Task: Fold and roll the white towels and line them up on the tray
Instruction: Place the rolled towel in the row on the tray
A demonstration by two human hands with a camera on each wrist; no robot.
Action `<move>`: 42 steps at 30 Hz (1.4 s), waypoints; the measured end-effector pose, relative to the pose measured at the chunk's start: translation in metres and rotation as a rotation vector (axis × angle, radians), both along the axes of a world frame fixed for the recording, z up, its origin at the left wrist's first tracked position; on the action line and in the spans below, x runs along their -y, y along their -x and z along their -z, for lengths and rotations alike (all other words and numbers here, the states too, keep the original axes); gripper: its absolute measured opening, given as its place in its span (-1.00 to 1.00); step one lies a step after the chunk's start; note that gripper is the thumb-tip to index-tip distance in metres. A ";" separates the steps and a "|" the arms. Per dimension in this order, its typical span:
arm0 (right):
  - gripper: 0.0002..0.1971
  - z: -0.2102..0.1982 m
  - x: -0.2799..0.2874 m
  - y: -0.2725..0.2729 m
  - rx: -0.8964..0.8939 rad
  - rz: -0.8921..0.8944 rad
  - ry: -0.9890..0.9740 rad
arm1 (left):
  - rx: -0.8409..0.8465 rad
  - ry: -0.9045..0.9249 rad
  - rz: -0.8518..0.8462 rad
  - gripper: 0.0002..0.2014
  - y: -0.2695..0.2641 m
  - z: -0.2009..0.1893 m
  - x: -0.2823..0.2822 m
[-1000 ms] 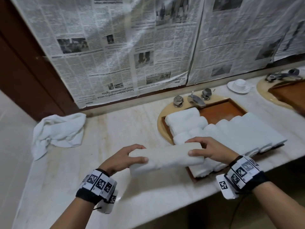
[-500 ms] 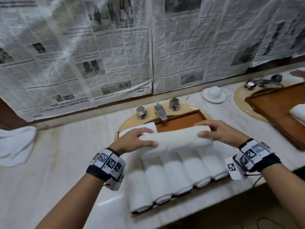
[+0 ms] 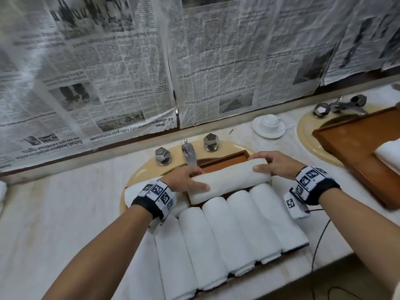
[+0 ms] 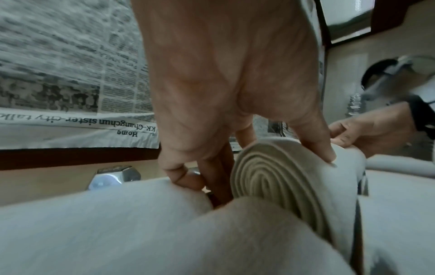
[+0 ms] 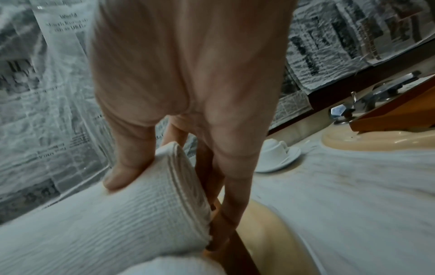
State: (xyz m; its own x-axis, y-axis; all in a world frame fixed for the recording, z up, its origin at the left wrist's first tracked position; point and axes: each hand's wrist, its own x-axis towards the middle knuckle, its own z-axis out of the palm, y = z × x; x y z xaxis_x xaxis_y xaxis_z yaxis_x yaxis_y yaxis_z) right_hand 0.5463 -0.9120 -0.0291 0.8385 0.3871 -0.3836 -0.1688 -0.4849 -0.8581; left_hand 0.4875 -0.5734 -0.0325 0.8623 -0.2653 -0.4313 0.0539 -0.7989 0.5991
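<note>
I hold a rolled white towel (image 3: 229, 180) crosswise over the far part of the wooden tray (image 3: 225, 161), just behind a row of several rolled towels (image 3: 229, 232) lying side by side. My left hand (image 3: 191, 179) grips its left end, whose spiral (image 4: 270, 178) shows in the left wrist view, thumb in front and fingers (image 4: 188, 178) behind. My right hand (image 3: 267, 164) grips the right end (image 5: 146, 210), thumb on top and fingers (image 5: 226, 210) down the far side. I cannot tell whether the roll rests on the tray.
The tray sits over a beige sink (image 3: 138, 178) with a tap (image 3: 188, 153) close behind my hands. A cup and saucer (image 3: 269, 126) stand at the back right. A second wooden tray (image 3: 355, 148) holding a towel (image 3: 389, 154) is at the right. Newspaper covers the wall.
Both hands carried the rolled towel from the counter left of the tray to the far part of the tray, behind the row of rolls, and lowered it there. My view swung right.
</note>
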 end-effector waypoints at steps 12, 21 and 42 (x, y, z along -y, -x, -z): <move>-0.53 0.020 -0.017 -0.014 0.080 -0.390 0.517 | -0.176 -0.475 0.149 -0.32 -0.004 0.001 0.030; -0.43 0.016 -0.026 -0.002 0.204 -0.383 0.568 | -0.210 -0.510 0.153 -0.45 0.002 0.002 0.032; -0.16 0.023 -0.033 0.019 0.212 -0.420 0.675 | 0.051 -0.374 0.122 -0.32 0.046 0.012 0.025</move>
State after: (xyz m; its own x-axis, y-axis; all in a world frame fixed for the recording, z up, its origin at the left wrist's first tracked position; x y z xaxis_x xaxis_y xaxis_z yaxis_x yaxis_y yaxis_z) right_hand 0.5275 -0.8792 -0.0516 0.7559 0.4276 -0.4957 0.2751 -0.8946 -0.3521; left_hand 0.4420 -0.5983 -0.0441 0.8571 -0.2002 -0.4747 -0.0778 -0.9611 0.2650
